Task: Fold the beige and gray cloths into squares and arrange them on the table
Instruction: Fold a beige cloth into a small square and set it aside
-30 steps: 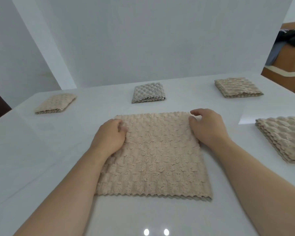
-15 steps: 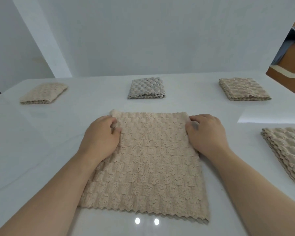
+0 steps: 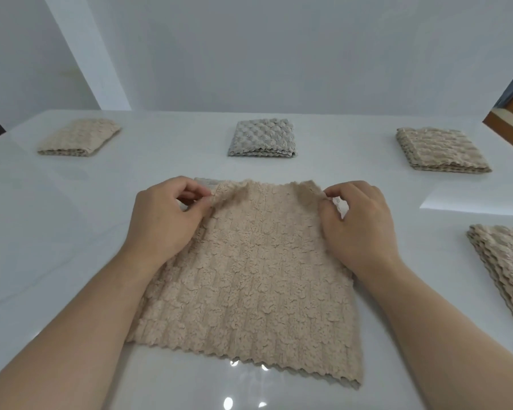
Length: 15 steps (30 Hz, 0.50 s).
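- Plainly pinched the beige cloth (image 3: 249, 276) at both far corners, with left hand (image 3: 166, 220) and right hand (image 3: 359, 223).
- Lay spread flat on the tabletop (image 3: 57, 232), between the hands and nearer.
- Looked soft, light, limp; probably best taken by the corners.

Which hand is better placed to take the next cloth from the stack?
Probably the right hand: the beige cloth stack lies on its side, though it pinches a corner of the spread beige cloth.
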Each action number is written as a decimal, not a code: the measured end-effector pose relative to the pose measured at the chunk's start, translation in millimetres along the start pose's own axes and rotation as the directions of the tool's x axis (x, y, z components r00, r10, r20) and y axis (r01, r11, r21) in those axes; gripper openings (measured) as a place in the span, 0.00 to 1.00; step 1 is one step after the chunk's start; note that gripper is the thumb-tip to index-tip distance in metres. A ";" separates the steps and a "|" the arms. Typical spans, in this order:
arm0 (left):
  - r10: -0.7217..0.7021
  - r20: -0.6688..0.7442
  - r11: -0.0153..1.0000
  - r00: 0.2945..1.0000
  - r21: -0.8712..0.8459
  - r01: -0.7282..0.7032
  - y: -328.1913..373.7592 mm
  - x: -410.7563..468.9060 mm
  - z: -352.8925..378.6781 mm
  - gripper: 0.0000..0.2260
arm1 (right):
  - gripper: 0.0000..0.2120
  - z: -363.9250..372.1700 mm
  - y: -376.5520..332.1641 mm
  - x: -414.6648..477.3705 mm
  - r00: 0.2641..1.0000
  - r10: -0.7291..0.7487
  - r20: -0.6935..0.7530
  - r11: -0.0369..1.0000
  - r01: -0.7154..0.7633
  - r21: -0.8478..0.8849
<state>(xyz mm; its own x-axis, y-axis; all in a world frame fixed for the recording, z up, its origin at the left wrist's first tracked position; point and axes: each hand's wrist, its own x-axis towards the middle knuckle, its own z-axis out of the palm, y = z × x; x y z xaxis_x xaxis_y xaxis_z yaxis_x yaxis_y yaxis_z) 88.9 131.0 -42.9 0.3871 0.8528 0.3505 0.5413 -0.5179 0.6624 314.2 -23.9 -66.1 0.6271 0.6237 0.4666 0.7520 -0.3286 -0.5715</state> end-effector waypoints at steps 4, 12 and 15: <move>0.013 0.035 1.000 0.999 0.008 -0.014 -3.1 1.3 -4.2 0.10 | 0.07 -5.2 -9.8 -7.4 0.999 -0.043 0.030 0.998 0.044 -0.036; 0.113 0.095 0.991 0.989 0.054 -0.119 1.2 -0.1 -14.0 0.16 | 0.08 -19.5 -23.0 -14.0 0.994 0.042 0.106 0.999 -0.041 -0.015; 0.148 0.151 0.983 0.977 0.089 -0.163 5.9 -2.5 -16.6 0.17 | 0.07 -21.5 -24.1 -17.4 0.994 0.066 0.088 0.998 -0.067 0.007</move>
<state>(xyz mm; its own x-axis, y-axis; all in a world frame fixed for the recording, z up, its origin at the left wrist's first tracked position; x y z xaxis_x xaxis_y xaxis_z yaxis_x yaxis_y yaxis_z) 78.8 126.9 -28.9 0.5711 0.7468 0.3409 0.5351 -0.6535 0.5354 289.5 -42.1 -45.9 0.6552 0.6607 0.3664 0.7067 -0.3645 -0.6064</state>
